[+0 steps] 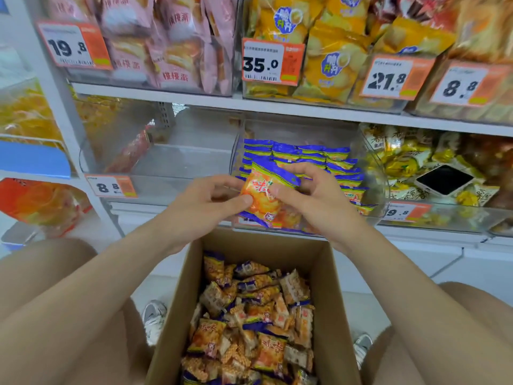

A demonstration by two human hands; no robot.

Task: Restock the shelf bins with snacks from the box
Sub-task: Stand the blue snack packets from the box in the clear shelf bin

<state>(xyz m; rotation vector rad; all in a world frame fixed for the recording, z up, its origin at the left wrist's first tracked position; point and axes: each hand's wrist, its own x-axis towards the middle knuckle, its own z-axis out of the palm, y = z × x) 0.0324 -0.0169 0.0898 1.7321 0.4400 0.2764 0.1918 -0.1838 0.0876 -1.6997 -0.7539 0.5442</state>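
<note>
Orange and blue, one packet (262, 197) is held between both hands in front of the middle bin (235, 159), just past the far edge of the box (177, 307). The left hand (208, 201) pinches the left edge of the packet, with the thumb on the front and the fingers curled behind. The right hand (316, 201) grips its right side, with bent fingers over the blue top strip. The packet is tilted, top strip up and to the right. I cannot tell if it touches the bin.

Inside the clear middle bin, stacked packets (313, 157) of the same kind stand in neat rows and fill most of it. The cardboard box is open between the person's knees and holds many loose packets (249, 315) in a heap.

The left bin (180, 162) holds only a few red packs at its left wall. In the right bin (444, 215), a phone (444, 179) lies face up on yellow snacks. White shoes (154, 318) show beside the box.
</note>
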